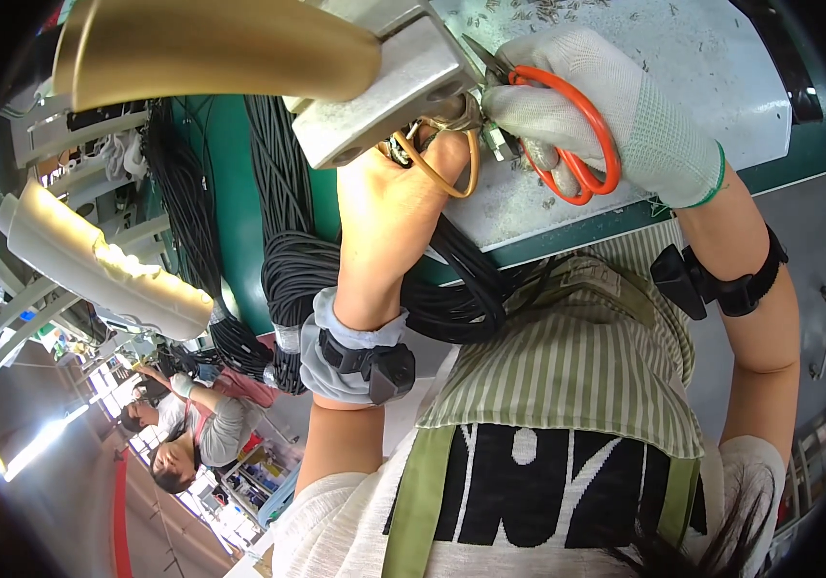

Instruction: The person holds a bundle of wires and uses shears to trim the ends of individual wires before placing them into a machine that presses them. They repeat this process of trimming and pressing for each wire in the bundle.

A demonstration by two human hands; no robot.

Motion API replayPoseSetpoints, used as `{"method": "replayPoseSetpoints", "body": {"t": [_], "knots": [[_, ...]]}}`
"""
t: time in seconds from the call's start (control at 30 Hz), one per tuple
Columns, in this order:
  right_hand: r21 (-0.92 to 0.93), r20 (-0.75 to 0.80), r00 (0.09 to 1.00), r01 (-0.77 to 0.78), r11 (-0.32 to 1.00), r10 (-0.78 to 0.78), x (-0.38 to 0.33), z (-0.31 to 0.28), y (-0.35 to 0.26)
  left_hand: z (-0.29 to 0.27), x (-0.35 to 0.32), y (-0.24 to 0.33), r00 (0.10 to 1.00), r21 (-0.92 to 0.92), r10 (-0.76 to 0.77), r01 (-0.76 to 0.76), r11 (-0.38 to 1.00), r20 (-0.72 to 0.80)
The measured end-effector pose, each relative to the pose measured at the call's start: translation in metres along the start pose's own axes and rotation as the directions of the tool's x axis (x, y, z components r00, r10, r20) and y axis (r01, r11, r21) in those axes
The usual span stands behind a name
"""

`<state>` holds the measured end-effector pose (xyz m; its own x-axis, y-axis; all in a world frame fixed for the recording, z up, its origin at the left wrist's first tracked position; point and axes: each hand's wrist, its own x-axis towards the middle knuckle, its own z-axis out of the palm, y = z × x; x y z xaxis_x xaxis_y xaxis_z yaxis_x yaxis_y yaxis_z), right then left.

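My right hand [567, 106], in a white knitted glove with a green hem, is closed round scissors [604, 144] with orange-red handles. Their dark blades point up and left. My bare left hand [399, 183] is bent with its thumb curled in. Its fingers are mostly hidden behind a metal block [384, 96], so what it grips is unclear. A tan loop [472, 171] hangs by the left thumb. Between the hands shows a small silvery connector [500, 143], close to the right fingertips; I cannot tell which hand holds it.
A brass-coloured lamp-like tube [220, 48] and the block overhang the left hand. Bundled black cables [302, 260] lie across the green bench [235, 193] and droop over its edge. Small metal scraps [538, 12] are scattered on a white board [721, 106]. Other people [196, 433] work at far left.
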<state>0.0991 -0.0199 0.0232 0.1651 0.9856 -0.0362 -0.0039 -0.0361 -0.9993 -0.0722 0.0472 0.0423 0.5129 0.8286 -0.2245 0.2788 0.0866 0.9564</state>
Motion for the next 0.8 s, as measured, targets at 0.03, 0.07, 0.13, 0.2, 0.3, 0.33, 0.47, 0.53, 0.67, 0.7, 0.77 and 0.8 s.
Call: {"method": "replayPoseSetpoints", "body": {"t": [0.03,0.07,0.13,0.2,0.3,0.33,0.47,0.53,0.67,0.7,0.77,0.8], "knots": [[0.001,0.001,1.000,0.000,1.000,0.000,0.001,-0.001,-0.001,0.000,0.000,0.000,1.000,0.008,0.000,0.000,1.000,0.006],[-0.010,0.055,0.998,-0.015,1.000,0.016,0.003,-0.002,-0.003,-0.001,0.000,0.000,1.000,0.008,0.000,0.000,1.000,0.005],[-0.035,0.161,0.986,-0.042,0.999,0.047,0.007,-0.005,-0.006,-0.003,0.000,-0.002,1.000,0.016,0.005,-0.006,1.000,0.019],[-0.078,0.169,0.982,-0.075,0.994,0.088,0.010,-0.006,-0.006,-0.006,0.000,-0.003,1.000,0.021,0.012,-0.013,1.000,0.027],[-0.164,0.178,0.969,-0.142,0.976,0.170,0.011,-0.006,-0.007,-0.009,0.002,-0.006,1.000,0.131,-0.018,0.014,0.991,0.025],[-0.159,0.170,0.974,-0.126,0.979,0.152,0.010,-0.005,-0.007,-0.012,0.003,-0.008,1.000,0.131,-0.011,0.008,0.991,0.026],[-0.111,0.139,0.979,-0.137,0.984,0.152,-0.002,-0.004,-0.018,-0.020,0.003,-0.013,0.940,-0.330,-0.021,0.140,0.934,0.339],[-0.021,0.131,0.965,-0.228,0.973,0.229,-0.012,-0.002,-0.027,-0.005,-0.013,-0.012,0.998,-0.364,-0.059,0.065,0.929,0.026],[-0.505,-0.065,0.998,-0.050,0.862,0.020,-0.043,-0.025,-0.022,-0.025,-0.046,-0.012,0.998,-0.473,-0.056,0.064,0.879,0.032],[-0.647,-0.105,0.992,-0.019,0.762,-0.064,-0.053,-0.033,-0.020,-0.029,-0.056,-0.013,0.992,-0.519,-0.043,0.098,0.849,0.117],[-0.870,-0.147,0.958,-0.006,0.494,-0.246,-0.072,-0.038,-0.026,-0.027,-0.075,-0.003,0.962,-0.532,-0.071,0.206,0.821,0.263],[-0.701,-0.143,0.970,0.040,0.712,-0.196,-0.080,-0.028,-0.037,-0.025,-0.083,0.002,0.909,-0.521,-0.095,0.315,0.793,0.406]]}}
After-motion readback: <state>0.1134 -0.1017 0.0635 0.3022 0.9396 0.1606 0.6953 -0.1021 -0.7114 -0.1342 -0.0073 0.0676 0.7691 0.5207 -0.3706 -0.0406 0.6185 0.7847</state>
